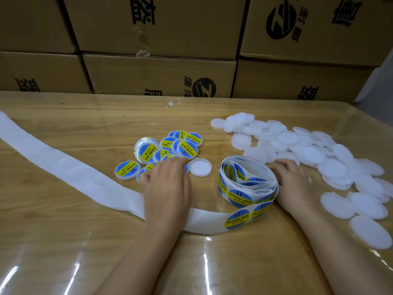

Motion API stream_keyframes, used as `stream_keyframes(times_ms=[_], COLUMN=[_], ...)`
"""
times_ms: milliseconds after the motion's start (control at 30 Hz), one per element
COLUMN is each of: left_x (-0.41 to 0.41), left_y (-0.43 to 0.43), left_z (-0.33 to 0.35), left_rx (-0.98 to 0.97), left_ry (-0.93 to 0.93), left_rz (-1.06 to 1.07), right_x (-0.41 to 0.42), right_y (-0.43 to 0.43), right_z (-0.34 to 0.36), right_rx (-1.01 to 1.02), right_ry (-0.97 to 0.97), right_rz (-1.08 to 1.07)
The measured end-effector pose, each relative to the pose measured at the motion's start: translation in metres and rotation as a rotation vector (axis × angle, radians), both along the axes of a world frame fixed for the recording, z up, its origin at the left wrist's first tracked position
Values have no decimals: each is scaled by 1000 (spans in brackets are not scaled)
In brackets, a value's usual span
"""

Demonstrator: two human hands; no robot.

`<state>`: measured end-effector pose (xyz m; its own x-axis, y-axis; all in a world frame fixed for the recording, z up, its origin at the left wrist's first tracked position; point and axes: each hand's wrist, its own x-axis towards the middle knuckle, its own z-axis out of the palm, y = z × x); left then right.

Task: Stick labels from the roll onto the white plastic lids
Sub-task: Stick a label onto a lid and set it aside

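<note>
Roll (240,195) labels read "SOLDERING PASTE"; left hand (168,186) curls over labelled lids (187,149), grasp unclear; right hand (293,184) slack, empty, beside white lids (312,154).

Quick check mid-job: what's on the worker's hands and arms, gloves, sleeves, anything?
Nothing worn shows. The left hand and right hand are bare: no gloves, rings or watch. The left forearm and right forearm are bare down to the frame's edge, no sleeve in view.

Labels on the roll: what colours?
Labels are blue with a yellow band, dark text; head view.
</note>
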<state>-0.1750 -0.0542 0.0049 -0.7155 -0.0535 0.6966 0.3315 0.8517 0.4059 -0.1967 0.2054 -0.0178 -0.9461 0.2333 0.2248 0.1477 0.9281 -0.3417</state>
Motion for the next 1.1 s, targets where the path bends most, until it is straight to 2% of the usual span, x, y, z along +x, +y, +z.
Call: stream_keyframes(times_ms=[100, 233, 300, 367, 433, 500, 567, 667, 767, 933, 1100], left_x=[9, 22, 24, 23, 19, 15, 14, 13, 13, 12, 13], left_y=[5, 20, 25, 25, 23, 21, 21, 20, 17, 17, 17], left_z=[5, 1, -3, -6, -9, -10, -8, -6, -4, -3, -7], left_rx=[-85, -223, -256, -293, -334, -315, -224, -101, -80, -51, -205], left_ry=[129, 169, 128, 82, 53, 48, 36, 29, 48, 20, 61], left_rz=[-80, -374, -471, -508, -493, -441, -387, -354, -420, -461, -393], right_x=[0, -1, -2, 3, 11, 21, 35, 60, 71, 67, 62], right_y=[0, 0, -1, -5, -13, -29, -54, -93, -108, -103, -91], right_z=[1, 2, 2, 6, 13, 24, 29, 28, 24, 26, 25], right_rx=[20, 37, 33, -128, -326, -287, -241, -250, -263, -348, -452], right_ry=[21, 36, 133, 345, 587, 754, 830, 798, 680, 635, 733], right_rz=[-110, -176, -206, -203, -105, 35, 249, 606, 811, 787, 665])
